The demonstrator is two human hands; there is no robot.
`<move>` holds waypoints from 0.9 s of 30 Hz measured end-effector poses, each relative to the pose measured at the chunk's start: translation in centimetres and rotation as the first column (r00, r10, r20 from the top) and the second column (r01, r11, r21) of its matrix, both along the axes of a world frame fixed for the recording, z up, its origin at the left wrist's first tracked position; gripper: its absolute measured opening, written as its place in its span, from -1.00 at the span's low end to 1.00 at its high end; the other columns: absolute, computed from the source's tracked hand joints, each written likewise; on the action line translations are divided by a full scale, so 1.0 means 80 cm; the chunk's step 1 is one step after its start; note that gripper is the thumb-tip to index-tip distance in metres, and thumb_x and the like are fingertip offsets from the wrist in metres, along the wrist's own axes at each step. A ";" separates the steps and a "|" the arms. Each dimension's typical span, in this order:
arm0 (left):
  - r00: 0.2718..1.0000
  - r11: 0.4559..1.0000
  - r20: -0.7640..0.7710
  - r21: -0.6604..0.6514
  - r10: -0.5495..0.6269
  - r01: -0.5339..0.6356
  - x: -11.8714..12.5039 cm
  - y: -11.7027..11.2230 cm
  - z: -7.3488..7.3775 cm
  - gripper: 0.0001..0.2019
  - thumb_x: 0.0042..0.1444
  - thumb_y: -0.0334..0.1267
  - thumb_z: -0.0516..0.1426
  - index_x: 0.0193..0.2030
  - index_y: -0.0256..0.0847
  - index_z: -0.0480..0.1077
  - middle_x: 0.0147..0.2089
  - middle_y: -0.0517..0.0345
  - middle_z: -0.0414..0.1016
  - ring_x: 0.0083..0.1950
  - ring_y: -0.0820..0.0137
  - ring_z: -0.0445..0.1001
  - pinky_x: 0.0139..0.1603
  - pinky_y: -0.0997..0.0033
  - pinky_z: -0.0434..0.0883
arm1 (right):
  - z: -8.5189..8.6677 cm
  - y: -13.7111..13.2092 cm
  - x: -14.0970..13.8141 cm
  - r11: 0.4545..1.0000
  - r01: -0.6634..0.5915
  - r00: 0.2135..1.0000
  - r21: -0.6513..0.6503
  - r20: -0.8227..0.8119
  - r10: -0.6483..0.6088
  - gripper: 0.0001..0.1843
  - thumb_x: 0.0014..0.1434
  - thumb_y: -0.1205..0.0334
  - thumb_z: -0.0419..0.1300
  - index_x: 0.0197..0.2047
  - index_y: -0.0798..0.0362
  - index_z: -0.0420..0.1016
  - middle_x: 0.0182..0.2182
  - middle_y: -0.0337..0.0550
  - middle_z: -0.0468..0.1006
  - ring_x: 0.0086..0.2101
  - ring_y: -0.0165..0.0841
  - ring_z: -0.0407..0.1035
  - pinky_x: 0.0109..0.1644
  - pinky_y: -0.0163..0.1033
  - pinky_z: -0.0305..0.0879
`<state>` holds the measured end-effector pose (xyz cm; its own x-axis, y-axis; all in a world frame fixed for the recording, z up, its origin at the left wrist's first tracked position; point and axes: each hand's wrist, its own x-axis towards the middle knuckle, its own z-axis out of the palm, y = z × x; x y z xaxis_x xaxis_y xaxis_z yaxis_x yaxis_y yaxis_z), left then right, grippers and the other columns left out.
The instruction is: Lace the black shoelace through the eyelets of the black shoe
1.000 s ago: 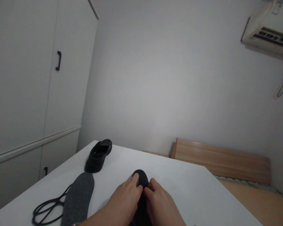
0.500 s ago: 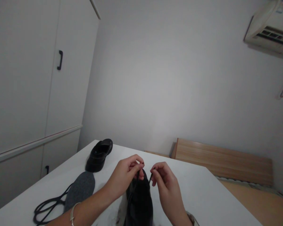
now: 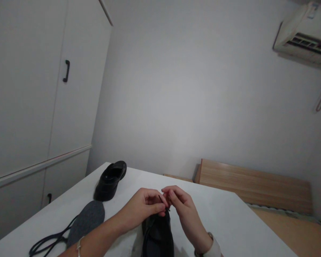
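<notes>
A black shoe (image 3: pixel 158 237) stands on the white table right in front of me, its toe pointing away. Over its front part my left hand (image 3: pixel 151 205) is closed in a pinch on a thin black shoelace (image 3: pixel 160 198). My right hand (image 3: pixel 180 201) meets it from the other side, thumb and fingertips pressed together at the lace. The fingertips of both hands touch or nearly touch, and they hide part of the lace and the shoe's toe.
Farther left on the white table (image 3: pixel 216 228) sits a second black shoe (image 3: pixel 107 187). Nearer me lie a grey insole (image 3: pixel 87 221) and a loose black shoelace (image 3: pixel 46 241). A white cabinet (image 3: pixel 77 107) rises at the left; a wooden headboard (image 3: pixel 251 182) stands beyond the table.
My hands have come together over the shoe's front; before, they were apart, each pinching a stretch of lace. The view has shifted slightly.
</notes>
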<state>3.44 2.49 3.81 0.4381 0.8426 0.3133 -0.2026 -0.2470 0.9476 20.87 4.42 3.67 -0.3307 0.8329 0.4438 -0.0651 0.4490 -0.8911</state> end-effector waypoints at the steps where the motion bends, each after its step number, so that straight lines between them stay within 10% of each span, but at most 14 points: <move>1: 1.000 1.000 -0.014 0.010 -0.013 0.013 -0.002 0.001 -0.002 -0.78 0.01 -0.17 0.33 -0.31 -0.32 0.56 -0.34 0.06 0.56 -0.30 0.34 0.49 -0.18 0.40 0.38 | -0.005 0.003 0.000 1.000 -0.027 1.000 -0.013 0.006 0.027 -0.62 0.22 -0.14 0.23 -0.23 0.02 0.62 -0.44 -0.20 0.52 -0.40 -0.34 0.33 -0.29 -0.26 0.23; 5: 0.987 0.966 -0.130 0.253 0.096 -0.061 -0.008 -0.003 -0.007 -0.94 0.07 -0.31 0.30 -0.34 -0.25 0.60 -0.32 0.09 0.54 -0.25 0.35 0.48 -0.20 0.48 0.36 | -0.025 0.010 0.002 0.995 -0.099 0.994 -0.009 0.054 0.099 -0.60 0.18 -0.15 0.28 -0.34 0.05 0.62 -0.44 -0.17 0.53 -0.36 -0.31 0.36 -0.24 -0.24 0.23; 12: 0.872 0.584 -0.304 0.811 0.383 0.027 -0.020 -0.019 -0.016 -0.73 0.32 -0.45 0.00 -0.18 -0.23 0.55 -0.16 0.02 0.51 -0.18 0.41 0.50 -0.14 0.59 0.37 | -0.027 -0.008 0.014 0.967 -0.232 0.970 -0.104 0.048 0.238 -0.64 0.24 -0.10 0.25 -0.21 0.05 0.60 -0.46 -0.24 0.47 -0.44 -0.40 0.33 -0.28 -0.29 0.20; 23: 0.797 0.262 -0.147 0.965 0.585 -0.015 -0.011 -0.024 -0.019 -0.63 0.47 -0.30 -0.17 -0.13 -0.29 0.44 -0.27 0.02 0.55 -0.21 0.33 0.50 -0.14 0.40 0.45 | -0.031 -0.004 0.013 0.956 -0.186 0.981 -0.228 0.009 0.193 -0.66 0.04 -0.01 0.44 -0.23 0.06 0.63 -0.51 -0.26 0.50 -0.49 -0.47 0.31 -0.35 -0.35 0.20; 27: 0.804 0.283 -0.102 0.955 0.586 -0.085 -0.010 -0.024 -0.025 -0.68 0.46 -0.31 -0.13 -0.09 -0.29 0.44 -0.24 0.00 0.56 -0.18 0.31 0.52 -0.11 0.38 0.48 | -0.036 -0.005 0.011 0.963 -0.155 0.985 -0.219 0.035 0.167 -0.66 -0.02 0.01 0.48 -0.29 0.08 0.64 -0.54 -0.26 0.49 -0.50 -0.44 0.32 -0.37 -0.34 0.20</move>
